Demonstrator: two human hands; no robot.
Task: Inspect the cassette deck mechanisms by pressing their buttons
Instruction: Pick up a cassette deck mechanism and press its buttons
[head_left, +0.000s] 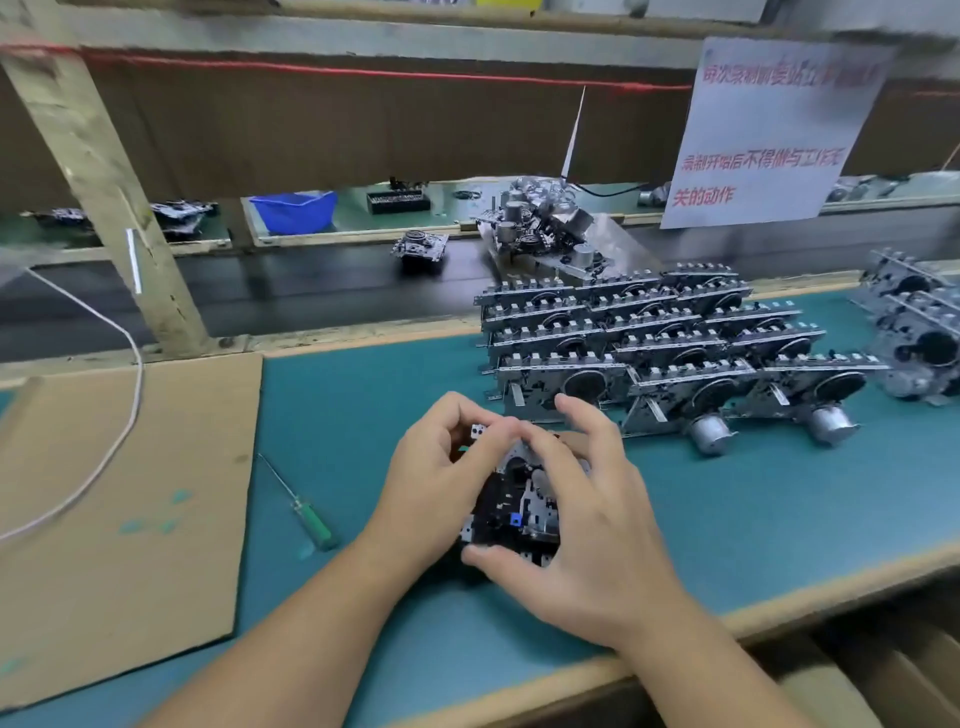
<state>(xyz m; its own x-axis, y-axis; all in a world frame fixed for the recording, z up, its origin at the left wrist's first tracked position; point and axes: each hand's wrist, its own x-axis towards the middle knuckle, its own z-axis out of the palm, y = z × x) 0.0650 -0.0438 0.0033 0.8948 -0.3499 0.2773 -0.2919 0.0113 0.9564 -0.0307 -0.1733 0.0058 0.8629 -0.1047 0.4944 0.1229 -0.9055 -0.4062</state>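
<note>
A black and silver cassette deck mechanism (519, 512) sits between both hands just above the green bench mat (363, 395). My left hand (439, 478) grips its left side, fingers curled over the top edge by the buttons. My right hand (582, 525) wraps its right side, thumb under the near edge, index finger bent onto the top and the other fingers spread above it. Much of the mechanism is hidden by the hands.
Stacked rows of mechanisms (660, 343) fill the mat behind the hands, with more at the right edge (919, 332). A green-handled screwdriver (306, 512) lies to the left beside a cardboard sheet (119, 509) crossed by a white cable (124, 415). One mechanism (421, 249) rides the dark conveyor.
</note>
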